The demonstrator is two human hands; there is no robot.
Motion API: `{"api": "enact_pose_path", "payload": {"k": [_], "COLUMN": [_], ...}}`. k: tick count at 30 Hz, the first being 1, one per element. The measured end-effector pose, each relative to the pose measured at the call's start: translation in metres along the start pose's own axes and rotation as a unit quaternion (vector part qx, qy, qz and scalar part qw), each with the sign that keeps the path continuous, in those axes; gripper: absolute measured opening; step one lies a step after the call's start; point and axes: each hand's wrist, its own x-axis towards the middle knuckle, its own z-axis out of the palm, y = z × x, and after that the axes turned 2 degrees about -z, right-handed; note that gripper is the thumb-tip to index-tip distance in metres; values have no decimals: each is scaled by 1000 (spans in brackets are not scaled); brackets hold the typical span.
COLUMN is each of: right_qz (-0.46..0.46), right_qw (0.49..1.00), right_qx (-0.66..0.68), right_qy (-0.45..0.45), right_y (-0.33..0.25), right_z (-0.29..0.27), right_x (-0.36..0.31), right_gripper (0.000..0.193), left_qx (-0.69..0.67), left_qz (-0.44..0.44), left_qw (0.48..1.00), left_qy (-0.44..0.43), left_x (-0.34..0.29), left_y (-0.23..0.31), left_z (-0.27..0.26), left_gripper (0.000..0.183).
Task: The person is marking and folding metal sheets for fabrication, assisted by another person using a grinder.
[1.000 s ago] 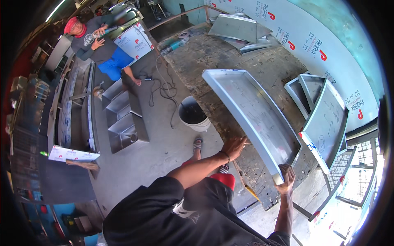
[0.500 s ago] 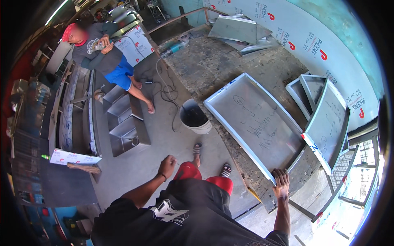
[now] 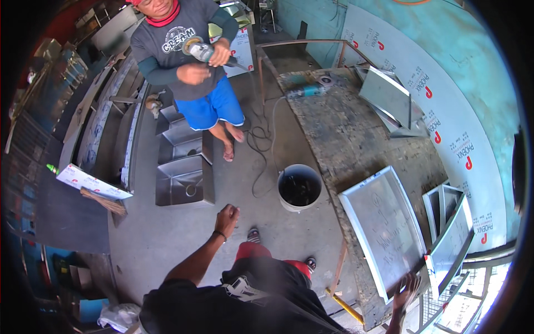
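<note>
From where I stand, the worker's right hand (image 3: 408, 288) has its fingers spread at the near edge of a shallow, rectangular, silver-grey sheet-metal tray (image 3: 384, 229); whether the thumb clamps beneath cannot be told. The left hand (image 3: 227, 220), well apart, is loosely curled above the floor, with nothing visible in it. The tray lies face-up on a worn, stained, wooden-looking workbench (image 3: 361, 145), just beside tilted silver metal trays (image 3: 451, 242). In my judgement, sound handling calls for steady pressure, fingertips off the thin rim, and clearance from those neighbours. Beyond are a round white bucket (image 3: 300, 208) and a co-worker (image 3: 183, 36) holding a grey-and-teal angle grinder (image 3: 201, 52).
</note>
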Motion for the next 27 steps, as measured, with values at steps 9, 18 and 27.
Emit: {"api": "enact_pose_path", "payload": {"k": [9,18,27], "right_qz": [-224,-422,-532], "right_qw": [873,833,748], "right_qx": [433,342,391], "right_qy": [25,102,-65], "right_y": [-504,-699,-705], "right_z": [0,6,31], "right_x": [354,541,549], "right_gripper": [31,42,45], "left_qx": [-312,-456,-439], "left_qz": [204,185,155], "left_qw": [922,865,864], "left_qy": [107,103,191], "left_x": [175,251,250], "left_y": [151,209,211], "left_z": [-67,-29,-14], "left_gripper": [37,80,81]}}
